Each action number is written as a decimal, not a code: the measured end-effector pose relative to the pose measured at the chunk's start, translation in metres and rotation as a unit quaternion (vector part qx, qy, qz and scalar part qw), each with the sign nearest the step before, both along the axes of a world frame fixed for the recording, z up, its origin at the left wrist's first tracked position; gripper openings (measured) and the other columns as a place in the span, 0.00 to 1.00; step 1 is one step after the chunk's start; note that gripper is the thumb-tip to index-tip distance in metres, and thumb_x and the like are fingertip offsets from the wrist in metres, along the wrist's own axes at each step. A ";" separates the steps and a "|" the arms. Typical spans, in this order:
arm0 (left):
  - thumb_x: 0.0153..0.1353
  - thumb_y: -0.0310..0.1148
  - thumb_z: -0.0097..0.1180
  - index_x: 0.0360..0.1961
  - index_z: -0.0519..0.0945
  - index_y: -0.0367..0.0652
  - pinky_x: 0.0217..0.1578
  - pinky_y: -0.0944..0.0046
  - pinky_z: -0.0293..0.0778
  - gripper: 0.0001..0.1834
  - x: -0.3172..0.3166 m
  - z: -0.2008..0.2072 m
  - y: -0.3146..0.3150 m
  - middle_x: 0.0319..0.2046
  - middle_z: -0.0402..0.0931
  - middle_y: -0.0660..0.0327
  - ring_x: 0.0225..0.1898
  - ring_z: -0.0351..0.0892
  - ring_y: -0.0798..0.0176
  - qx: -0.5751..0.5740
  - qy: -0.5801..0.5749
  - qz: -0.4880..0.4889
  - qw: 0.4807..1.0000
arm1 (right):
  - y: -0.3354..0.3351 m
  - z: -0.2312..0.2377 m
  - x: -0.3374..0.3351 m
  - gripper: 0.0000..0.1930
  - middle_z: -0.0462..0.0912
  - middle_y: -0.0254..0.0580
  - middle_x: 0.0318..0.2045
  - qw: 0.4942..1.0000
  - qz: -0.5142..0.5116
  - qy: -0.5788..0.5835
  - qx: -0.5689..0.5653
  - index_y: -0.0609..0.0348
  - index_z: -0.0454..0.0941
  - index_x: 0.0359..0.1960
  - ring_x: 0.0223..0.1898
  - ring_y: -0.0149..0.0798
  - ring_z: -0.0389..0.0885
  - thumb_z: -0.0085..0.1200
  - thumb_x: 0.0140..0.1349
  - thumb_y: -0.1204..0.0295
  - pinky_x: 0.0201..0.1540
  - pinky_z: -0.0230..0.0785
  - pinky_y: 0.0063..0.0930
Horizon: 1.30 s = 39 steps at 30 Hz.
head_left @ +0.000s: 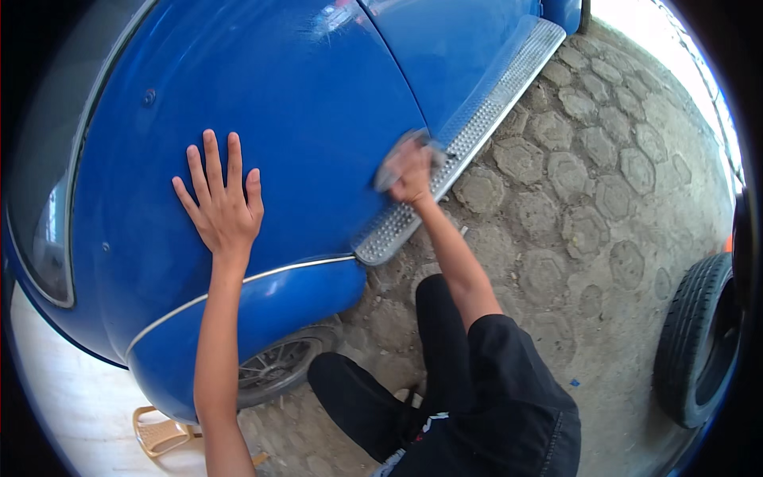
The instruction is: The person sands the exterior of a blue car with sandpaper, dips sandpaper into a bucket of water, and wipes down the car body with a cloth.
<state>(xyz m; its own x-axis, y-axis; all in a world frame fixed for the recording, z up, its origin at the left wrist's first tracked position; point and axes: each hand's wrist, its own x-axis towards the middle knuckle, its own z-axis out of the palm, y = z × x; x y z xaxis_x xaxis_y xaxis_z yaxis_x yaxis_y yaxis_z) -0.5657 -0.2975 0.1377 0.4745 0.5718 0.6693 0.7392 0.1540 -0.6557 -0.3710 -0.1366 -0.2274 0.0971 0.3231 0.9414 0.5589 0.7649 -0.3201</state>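
Observation:
My left hand lies flat with fingers spread on the blue side panel of a car. Low on the same panel, my right hand presses a grey cloth against the paint, close to the door seam. Motion smears both the cloth and the fingers on it. Just beside that hand runs a ribbed, silvery running board. Below my left hand, a rounded blue fender with a pale trim line covers part of a wheel.
Hexagonal paving stones cover the dusty ground on the right. A loose black tyre stands at the right edge. A tan plastic chair or stool shows at the lower left, by the car. My bent knees are beside the fender.

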 end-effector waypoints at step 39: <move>0.72 0.52 0.52 0.80 0.61 0.52 0.76 0.29 0.36 0.39 -0.151 0.048 -0.183 0.82 0.42 0.47 0.82 0.33 0.33 0.042 -0.100 -0.059 0.992 | -0.169 0.058 -0.190 0.38 0.36 0.71 0.80 0.958 -0.046 0.224 -0.172 0.55 0.46 0.82 0.81 0.69 0.36 0.43 0.79 0.52 0.78 0.29 0.66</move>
